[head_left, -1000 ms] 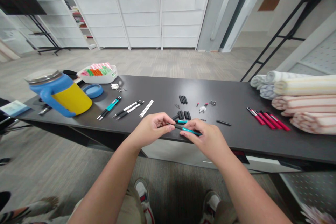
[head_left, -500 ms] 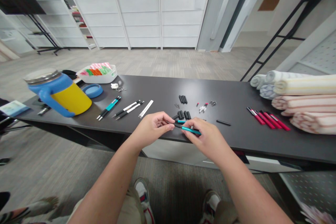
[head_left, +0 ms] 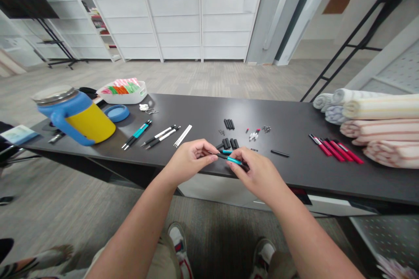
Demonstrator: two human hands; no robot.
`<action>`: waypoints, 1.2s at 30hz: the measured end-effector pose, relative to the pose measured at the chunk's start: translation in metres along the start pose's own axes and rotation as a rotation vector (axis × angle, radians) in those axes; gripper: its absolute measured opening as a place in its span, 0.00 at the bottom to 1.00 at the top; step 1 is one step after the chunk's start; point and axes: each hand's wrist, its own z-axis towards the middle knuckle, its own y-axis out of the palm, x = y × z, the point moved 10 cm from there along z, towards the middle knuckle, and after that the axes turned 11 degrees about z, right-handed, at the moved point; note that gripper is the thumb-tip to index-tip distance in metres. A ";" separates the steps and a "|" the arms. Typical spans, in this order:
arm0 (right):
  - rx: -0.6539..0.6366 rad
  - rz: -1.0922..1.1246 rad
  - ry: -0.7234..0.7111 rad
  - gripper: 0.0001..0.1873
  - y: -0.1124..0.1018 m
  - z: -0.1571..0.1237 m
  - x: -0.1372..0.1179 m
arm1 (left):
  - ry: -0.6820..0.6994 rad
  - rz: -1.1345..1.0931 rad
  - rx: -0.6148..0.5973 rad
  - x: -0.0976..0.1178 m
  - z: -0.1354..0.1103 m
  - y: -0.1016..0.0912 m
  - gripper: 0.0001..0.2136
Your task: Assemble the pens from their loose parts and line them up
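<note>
1. Since the earlier frame, the turquoise-and-black pen (head_left: 233, 160) has altered in aspect: dark now shows at its right end, where turquoise showed before; both hands have scarcely shifted.
2. Left hand (head_left: 193, 161): thumb and forefinger are pinched on the pen's dark front end; whether a separate small piece lies between them, I cannot tell from here.
3. Right hand (head_left: 257, 166): fingers and thumb grip the turquoise barrel. The pen, nearly level, spans both hands above the near edge of the dark table (head_left: 196, 111).
4. Just behind the pen: a second turquoise piece (head_left: 226, 151), partly hidden, beside short black sleeves (head_left: 234, 143).
5. Right of the hands: a slim black tube (head_left: 280, 153), then red pens (head_left: 338, 150), well apart.
6. Left of the hands: white rods (head_left: 182, 136), white-and-black pens (head_left: 162, 136) and turquoise pens (head_left: 137, 134).
</note>
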 end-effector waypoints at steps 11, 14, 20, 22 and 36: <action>0.025 -0.035 -0.098 0.10 -0.002 -0.001 -0.011 | -0.025 0.167 0.041 0.006 -0.001 0.000 0.13; 0.022 -0.039 -0.102 0.11 -0.002 0.000 -0.012 | 0.016 0.159 0.000 0.009 -0.002 0.003 0.10; 0.026 -0.042 -0.101 0.10 -0.002 0.000 -0.013 | -0.006 0.118 0.002 0.008 -0.002 0.001 0.14; 0.023 -0.038 -0.102 0.10 -0.002 0.000 -0.013 | 0.002 0.167 -0.013 0.009 -0.002 0.003 0.11; 0.021 -0.026 -0.086 0.09 -0.002 0.000 -0.008 | 0.052 0.173 -0.015 0.016 -0.002 0.004 0.16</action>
